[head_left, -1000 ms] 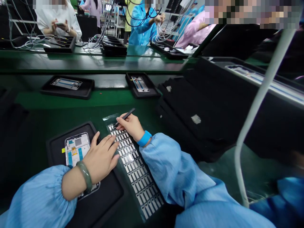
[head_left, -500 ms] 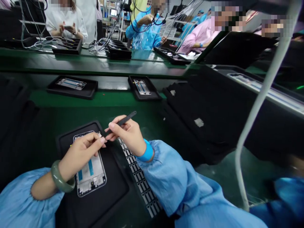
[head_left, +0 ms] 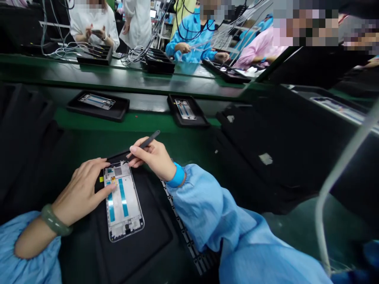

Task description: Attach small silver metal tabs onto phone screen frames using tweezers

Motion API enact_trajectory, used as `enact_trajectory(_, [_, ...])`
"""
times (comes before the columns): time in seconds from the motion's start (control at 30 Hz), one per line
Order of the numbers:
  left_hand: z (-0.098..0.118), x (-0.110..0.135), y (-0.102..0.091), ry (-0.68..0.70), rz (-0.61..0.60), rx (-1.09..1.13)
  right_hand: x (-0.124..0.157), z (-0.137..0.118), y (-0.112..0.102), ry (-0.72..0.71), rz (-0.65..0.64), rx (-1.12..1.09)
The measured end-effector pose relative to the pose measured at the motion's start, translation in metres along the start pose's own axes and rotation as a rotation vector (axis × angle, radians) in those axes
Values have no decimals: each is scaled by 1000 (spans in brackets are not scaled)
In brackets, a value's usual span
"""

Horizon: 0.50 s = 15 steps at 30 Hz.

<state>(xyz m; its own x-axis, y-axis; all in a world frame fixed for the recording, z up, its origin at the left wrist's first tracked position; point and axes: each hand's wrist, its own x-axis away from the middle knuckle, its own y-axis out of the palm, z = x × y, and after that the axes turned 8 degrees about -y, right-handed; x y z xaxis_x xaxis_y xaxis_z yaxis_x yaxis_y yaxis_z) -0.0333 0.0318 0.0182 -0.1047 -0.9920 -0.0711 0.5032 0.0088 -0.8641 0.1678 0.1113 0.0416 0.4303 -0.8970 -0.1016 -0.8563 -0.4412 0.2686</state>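
A phone frame (head_left: 132, 197), silvery with blue strips, lies tilted on a black tray (head_left: 151, 232). My left hand (head_left: 84, 183) rests at its upper left, fingers stretched out along the top edge and the thumb apart on the frame's face. Just off the upper right corner, my right hand (head_left: 155, 157) is closed on slim black tweezers (head_left: 149, 140), whose rounded end points up and right. The tips are hidden by the fingers near the frame's top edge, so whether they hold a part cannot be seen. A yellow tab (head_left: 101, 179) sticks out at the frame's left side.
A strip of small metal pieces (head_left: 185, 234) runs beneath my right forearm. Two black trays (head_left: 118, 114) (head_left: 201, 121) with phone frames stand farther back. Black stacked trays (head_left: 254, 157) are at right, behind a white cable (head_left: 321, 213). Several people work across the bench.
My left hand has parted from the right hand and tweezers, its pinch opening and its fingers spreading onto the phone frame. The tweezers have shifted to the frame's upper corner.
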Motion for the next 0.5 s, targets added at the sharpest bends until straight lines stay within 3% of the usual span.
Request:
enact_trajectory(0.17, [-15,12,15,144,33,-152,-12,26,11,98,13,-24])
enact_trajectory(0.5, [-7,23,18,162,54,-175,-5,42,14,84,-124,281])
